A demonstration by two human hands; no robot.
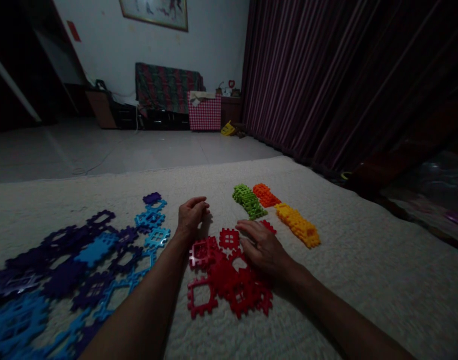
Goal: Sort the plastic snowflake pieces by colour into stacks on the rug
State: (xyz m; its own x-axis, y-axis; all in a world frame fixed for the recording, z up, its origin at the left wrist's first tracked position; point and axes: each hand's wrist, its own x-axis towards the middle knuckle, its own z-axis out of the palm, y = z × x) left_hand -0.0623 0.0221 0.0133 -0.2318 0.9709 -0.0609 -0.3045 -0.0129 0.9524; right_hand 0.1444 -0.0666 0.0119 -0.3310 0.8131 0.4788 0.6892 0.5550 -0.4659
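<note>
A loose pile of red interlocking plastic tiles (223,275) lies on the pale quilted cover, some solid, some with window-like openings. My right hand (264,245) rests over the right side of this pile, fingers stretched out to the left and touching red tiles. Part of a red tile (268,227) shows just behind it. Beyond the pile's left end is my left hand (191,215), its fingers loosely bent, with nothing visible in them. To its left, light blue tiles (97,248) and dark purple tiles (65,275) are scattered, partly hidden by my left forearm.
Farther right stand overlapping rows of green tiles (248,201), orange tiles (265,195) and yellow tiles (298,225). The quilted cover (349,280) ends at a tiled floor (168,147). Dark purple curtains (296,75) hang on the right; low furniture lines the far wall.
</note>
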